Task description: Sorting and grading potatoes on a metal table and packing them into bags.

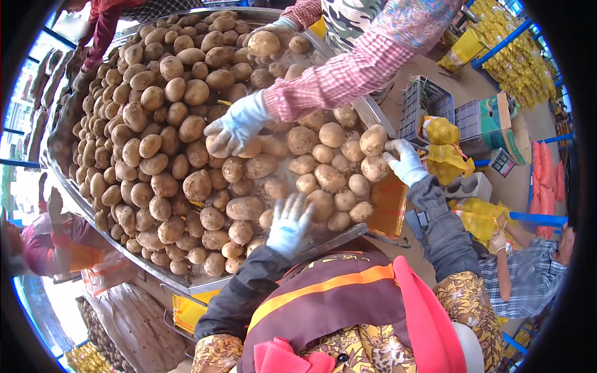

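Many brown potatoes (154,140) cover a metal-edged sorting table (205,285) before me. My left hand (290,226), in a pale blue-white glove, lies with fingers spread over the near edge, against a large potato (321,205). At the table's right end my right hand (406,161), gloved alike, touches the outermost potatoes (374,169) with thumb and fingers apart. An orange-yellow mesh bag (389,203) hangs just below that end. Across from me, a co-worker's gloved hand (240,123) reaches onto the potatoes; that person's other hand is behind a large potato (264,44).
Plastic crates (426,109) and filled yellow mesh bags (440,130) stand on the floor to the right, near a digital scale display (502,162). Another person (522,270) handles a yellow bag there. More people work at the left (65,242) and upper left (100,32).
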The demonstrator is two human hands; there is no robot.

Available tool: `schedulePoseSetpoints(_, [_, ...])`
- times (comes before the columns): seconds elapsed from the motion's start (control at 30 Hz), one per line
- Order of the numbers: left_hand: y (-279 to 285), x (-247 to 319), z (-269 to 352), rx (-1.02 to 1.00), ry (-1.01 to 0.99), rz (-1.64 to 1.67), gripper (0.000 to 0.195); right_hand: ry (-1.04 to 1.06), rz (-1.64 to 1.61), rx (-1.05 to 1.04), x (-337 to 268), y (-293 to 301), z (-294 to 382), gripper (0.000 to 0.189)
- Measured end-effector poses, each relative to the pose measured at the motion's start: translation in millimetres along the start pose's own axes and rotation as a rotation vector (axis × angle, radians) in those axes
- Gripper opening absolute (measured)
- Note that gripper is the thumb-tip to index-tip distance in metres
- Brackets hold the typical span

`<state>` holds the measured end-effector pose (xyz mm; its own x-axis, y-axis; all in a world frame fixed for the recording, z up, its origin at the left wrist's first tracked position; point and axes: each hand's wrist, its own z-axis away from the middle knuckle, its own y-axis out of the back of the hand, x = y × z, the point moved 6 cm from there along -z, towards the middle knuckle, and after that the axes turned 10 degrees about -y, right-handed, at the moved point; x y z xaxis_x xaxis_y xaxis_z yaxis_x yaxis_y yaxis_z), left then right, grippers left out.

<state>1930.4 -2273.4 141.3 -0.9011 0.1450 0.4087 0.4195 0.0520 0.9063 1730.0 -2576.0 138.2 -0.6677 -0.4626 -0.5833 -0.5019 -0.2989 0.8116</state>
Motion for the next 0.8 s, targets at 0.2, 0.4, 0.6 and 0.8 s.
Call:
schedulePoseSetpoints(0.2, [-16.0,-7.7,27.3,-0.172,0.010,-0.116,0.091,0.010,-0.070,0.265,-15.7,-19.3,-4.5,0.047])
schedulePoseSetpoints(0.4, [-29.7,-10.6,18.3,-0.093,0.019,-0.096,0.088,0.056,-0.150,0.166,-25.8,-3.8,24.9,0.032])
schedulePoseSetpoints(0.6, [-28.7,-1.4,-10.1,-0.013,-0.069,-0.130,0.082,0.246,0.140,0.144,-83.6,-4.0,21.6,0.019])
schedulePoseSetpoints(0.8, [-36.5,9.2,-45.0,-0.025,-0.095,-0.132,0.073,0.123,0.464,-0.270,-146.5,-108.8,-18.7,0.027])
